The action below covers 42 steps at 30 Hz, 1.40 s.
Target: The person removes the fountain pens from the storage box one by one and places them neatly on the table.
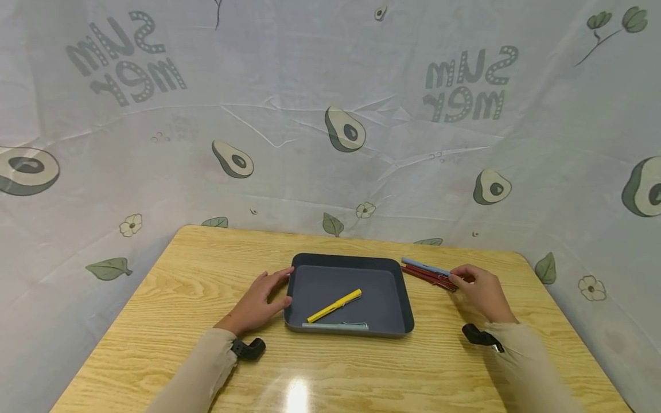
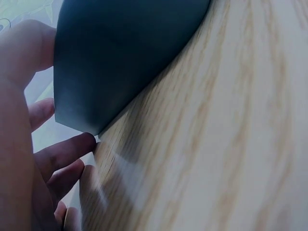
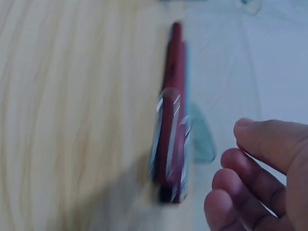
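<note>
A dark grey tray (image 1: pixel 382 287) stands on the table with a yellow pen (image 1: pixel 325 311) lying slantwise in it. Along its near wall lies a pale grey-blue pen (image 1: pixel 325 326). My left hand (image 1: pixel 263 303) rests its thumb and fingertips against the tray's left side; the left wrist view shows the fingers at the tray's corner (image 2: pixel 96 86). Right of the tray, dark red pens (image 1: pixel 426 276) lie bunched beside a light blue pen (image 1: pixel 423 265). My right hand (image 1: pixel 480 289) is at their right end, fingers loosely bent, with nothing between them in the right wrist view.
The wooden table (image 1: pixel 206 275) carries the tray and pens. Behind it hangs a pale cloth (image 1: pixel 289 189) printed with avocados and leaves, close along the table's back edge. A black wrist camera (image 1: pixel 250 349) sits on the left sleeve, another black device (image 1: pixel 480 335) on the right.
</note>
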Each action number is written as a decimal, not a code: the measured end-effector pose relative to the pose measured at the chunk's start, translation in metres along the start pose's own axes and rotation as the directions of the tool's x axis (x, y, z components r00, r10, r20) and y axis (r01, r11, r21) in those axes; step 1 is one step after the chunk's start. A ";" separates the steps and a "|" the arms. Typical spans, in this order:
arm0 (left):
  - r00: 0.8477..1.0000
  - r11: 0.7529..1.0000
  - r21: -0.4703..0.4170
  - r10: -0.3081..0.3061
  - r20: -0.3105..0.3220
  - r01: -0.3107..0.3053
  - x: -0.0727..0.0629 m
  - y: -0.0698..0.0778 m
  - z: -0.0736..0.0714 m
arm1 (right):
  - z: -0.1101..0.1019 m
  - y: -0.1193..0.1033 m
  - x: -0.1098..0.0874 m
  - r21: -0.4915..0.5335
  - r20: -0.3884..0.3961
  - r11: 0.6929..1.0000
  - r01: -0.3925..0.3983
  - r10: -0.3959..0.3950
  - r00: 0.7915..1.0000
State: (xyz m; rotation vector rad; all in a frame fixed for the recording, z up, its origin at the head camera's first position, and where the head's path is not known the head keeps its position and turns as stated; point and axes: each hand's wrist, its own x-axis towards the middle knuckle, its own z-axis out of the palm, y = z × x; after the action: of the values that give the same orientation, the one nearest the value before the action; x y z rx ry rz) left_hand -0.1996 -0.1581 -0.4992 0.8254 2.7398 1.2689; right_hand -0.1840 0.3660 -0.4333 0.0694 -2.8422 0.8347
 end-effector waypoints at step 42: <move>1.000 0.999 0.035 0.019 -0.008 -0.018 -0.001 -0.003 0.002 | 0.038 -0.080 -0.002 0.322 0.135 0.945 0.058 -0.106 0.985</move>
State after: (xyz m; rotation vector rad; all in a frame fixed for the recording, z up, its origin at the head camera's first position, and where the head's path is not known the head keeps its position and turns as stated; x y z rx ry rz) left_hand -0.2000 -0.1586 -0.5021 0.8518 2.7757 1.2336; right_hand -0.1800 0.2781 -0.4227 0.3042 -2.7862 1.3119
